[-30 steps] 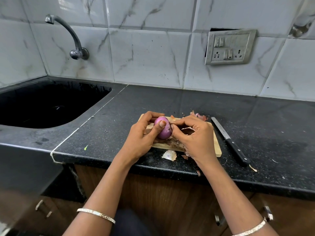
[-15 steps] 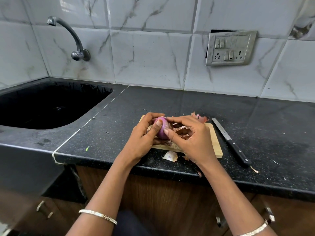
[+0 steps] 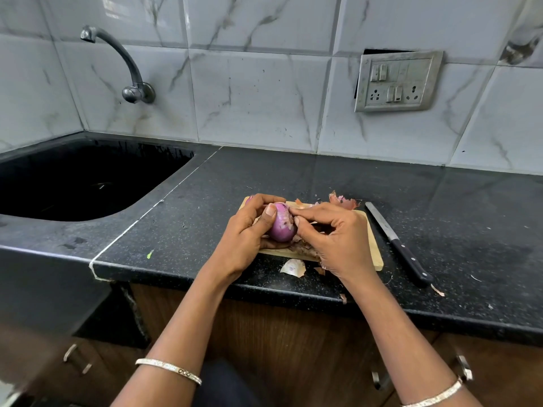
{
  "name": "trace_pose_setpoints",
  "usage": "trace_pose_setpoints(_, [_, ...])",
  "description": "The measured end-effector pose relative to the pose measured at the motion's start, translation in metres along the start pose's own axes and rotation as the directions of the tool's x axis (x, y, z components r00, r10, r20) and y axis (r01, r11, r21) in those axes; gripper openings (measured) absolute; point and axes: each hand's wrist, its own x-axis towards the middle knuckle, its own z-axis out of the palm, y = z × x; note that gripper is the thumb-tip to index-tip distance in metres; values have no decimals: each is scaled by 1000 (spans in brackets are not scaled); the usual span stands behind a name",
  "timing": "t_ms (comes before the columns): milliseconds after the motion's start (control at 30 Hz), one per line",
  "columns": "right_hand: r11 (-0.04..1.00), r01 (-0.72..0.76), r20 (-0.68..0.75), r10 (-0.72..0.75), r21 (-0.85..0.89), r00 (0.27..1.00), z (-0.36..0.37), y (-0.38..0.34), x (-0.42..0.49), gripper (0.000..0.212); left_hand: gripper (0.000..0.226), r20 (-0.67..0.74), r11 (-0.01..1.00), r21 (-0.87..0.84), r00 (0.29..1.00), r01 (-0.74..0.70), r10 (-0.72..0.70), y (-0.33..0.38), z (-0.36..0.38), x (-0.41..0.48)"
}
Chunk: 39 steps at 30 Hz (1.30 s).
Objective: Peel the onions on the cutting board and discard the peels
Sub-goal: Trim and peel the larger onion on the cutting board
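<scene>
A purple onion (image 3: 282,222) is held just above the wooden cutting board (image 3: 370,242) on the black counter. My left hand (image 3: 248,233) grips it from the left, thumb across its top. My right hand (image 3: 332,235) is at its right side, curled fingertips touching the skin near the top. A sliver of a second onion (image 3: 249,199) peeks out behind my left fingers. Loose peels lie on the board's far edge (image 3: 343,201) and on the counter in front of the board (image 3: 293,267).
A black-handled knife (image 3: 396,242) lies on the counter right of the board. A black sink (image 3: 76,177) with a wall tap (image 3: 123,63) is at the left. A switch plate (image 3: 396,80) is on the tiled wall. The counter edge runs just below my wrists.
The onion has been turned in my left hand. My right fingers have shifted from its front to its upper right side.
</scene>
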Motion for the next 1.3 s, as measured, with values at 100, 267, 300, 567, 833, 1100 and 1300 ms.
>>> trace_pose_setpoints(100, [999,-21,19,21,28,1000,-1,1,0,18,33,-5,1000,3,1000,-2,2,1,0,0])
trace_pose_setpoints(267, [1000,6,49,-8,25,999,-1,0,-2,27,23,8,1000,-8,1000,-1,1,1,-3,0])
trace_pose_setpoints(300, [999,1,50,-4,44,999,-1,1,-2,26,23,5,1000,-7,1000,2,-2,0,-3,1])
trace_pose_setpoints(567, [999,27,9,-27,18,1000,-1,-1,-1,20,32,-1,1000,-13,1000,21,-21,2,-1,0])
trace_pose_setpoints(833, [999,38,-20,-38,-25,999,-1,-5,-2,23,26,-18,1000,0,1000,19,-19,3,-1,0])
trace_pose_setpoints(1100, [996,85,24,-86,17,996,1,-2,-2,23,27,-31,1000,3,999,25,-25,3,1,-1])
trace_pose_setpoints(1300, [989,116,67,-110,-94,992,1,1,-2,9,26,-38,999,22,999,34,-33,4,1,-1])
